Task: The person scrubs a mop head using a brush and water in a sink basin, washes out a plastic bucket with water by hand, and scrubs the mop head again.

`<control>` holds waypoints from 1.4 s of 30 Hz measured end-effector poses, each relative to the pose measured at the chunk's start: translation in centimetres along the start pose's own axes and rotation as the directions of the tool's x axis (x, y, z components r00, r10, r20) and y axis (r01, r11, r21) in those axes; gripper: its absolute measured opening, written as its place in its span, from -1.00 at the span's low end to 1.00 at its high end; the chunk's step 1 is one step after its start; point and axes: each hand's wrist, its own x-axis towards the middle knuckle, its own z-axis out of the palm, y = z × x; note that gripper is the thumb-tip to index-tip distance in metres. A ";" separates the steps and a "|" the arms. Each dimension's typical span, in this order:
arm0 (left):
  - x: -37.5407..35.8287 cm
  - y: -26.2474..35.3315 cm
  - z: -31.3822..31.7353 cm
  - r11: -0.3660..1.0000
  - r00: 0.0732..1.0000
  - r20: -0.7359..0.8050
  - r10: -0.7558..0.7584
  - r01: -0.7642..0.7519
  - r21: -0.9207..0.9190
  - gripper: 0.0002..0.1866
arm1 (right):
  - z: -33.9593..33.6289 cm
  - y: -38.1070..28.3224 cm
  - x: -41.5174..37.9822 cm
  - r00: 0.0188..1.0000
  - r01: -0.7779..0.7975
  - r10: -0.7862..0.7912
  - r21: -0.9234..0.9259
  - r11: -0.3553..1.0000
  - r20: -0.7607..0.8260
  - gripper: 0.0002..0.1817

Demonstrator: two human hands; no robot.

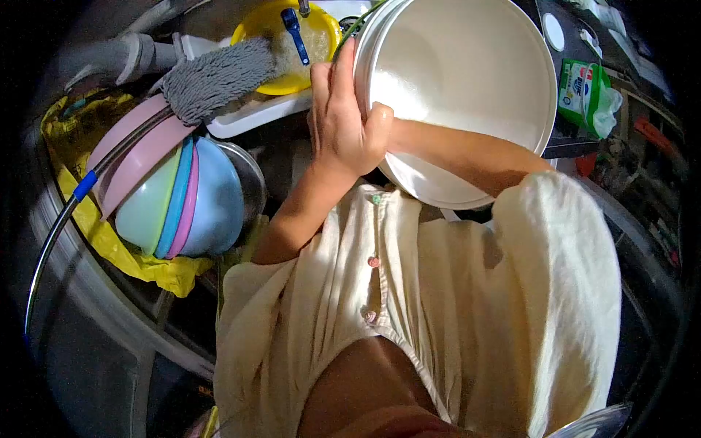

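Observation:
A large white bucket (467,66) is tilted with its open mouth toward me, so its smooth inside shows. My left hand (343,120) is at the bucket's left rim, fingers stretched up along the outer wall and the thumb bent by the rim. My right forearm (467,150) crosses the lower part of the bucket's mouth, running left toward the left hand. The right hand itself is hidden behind the left hand and wrist. Beyond the left hand stands a yellow basin (255,25) with water and a blue-handled tool (295,36) over it.
At left, a stack of coloured bowls (215,197) and a pink basin (128,131) rest on a yellow bag (98,241). A grey fluffy duster (219,80) on a bent rod reaches over them. A green packet (577,91) lies on the dark surface at right.

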 end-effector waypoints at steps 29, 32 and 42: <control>1.1 0.3 0.3 0.998 0.994 0.113 0.001 0.006 -0.065 -0.35 | 0.5 0.3 5.8 0.535 0.843 -0.099 0.538 -0.005 -0.839 -0.28; 1.3 0.1 0.5 0.985 0.988 0.144 -0.047 0.070 -0.156 -0.33 | 0.1 5.5 6.4 0.578 0.411 -0.196 0.075 0.908 -0.792 -0.29; 1.3 0.1 0.3 0.977 0.964 0.209 -0.163 0.187 -0.100 -0.29 | -5.4 19.0 13.5 0.690 -0.088 -0.119 -0.245 0.966 -0.714 -0.33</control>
